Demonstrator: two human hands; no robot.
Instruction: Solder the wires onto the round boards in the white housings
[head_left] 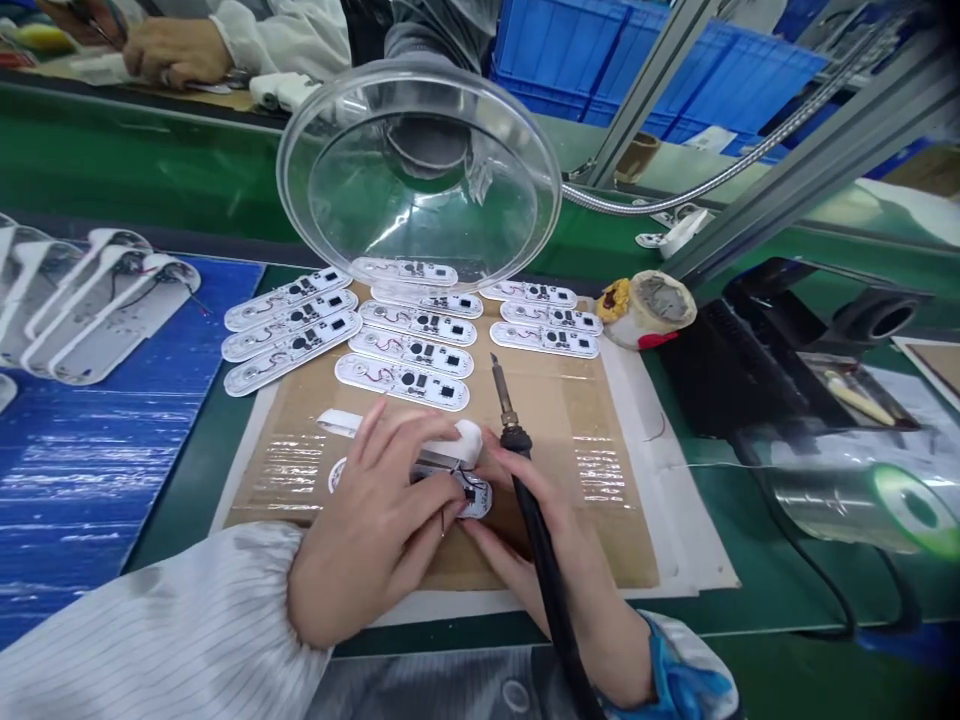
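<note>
My left hand [382, 500] is closed over a white plastic housing [469, 442] and a small white circuit board [480, 497] with thin wires. Its fingers press near the board's end and cover most of both parts. Resting in my right hand [589, 590] is a black-handled soldering iron [538, 545], its metal tip pointing up and away from the board. The fingertips of that hand also reach the right end of the housing and board. Beyond my hands, several long white circuit boards [403, 382] with red wires lie in rows on the cardboard [525, 400].
A round clear hood [420, 240] hangs over the back boards. To the right are a black iron stand [739, 350], a small pot [660, 305] and a solder spool [911, 510]. White housings [112, 310] lie on blue sheeting at left. Across the bench is a co-worker's hand [176, 52].
</note>
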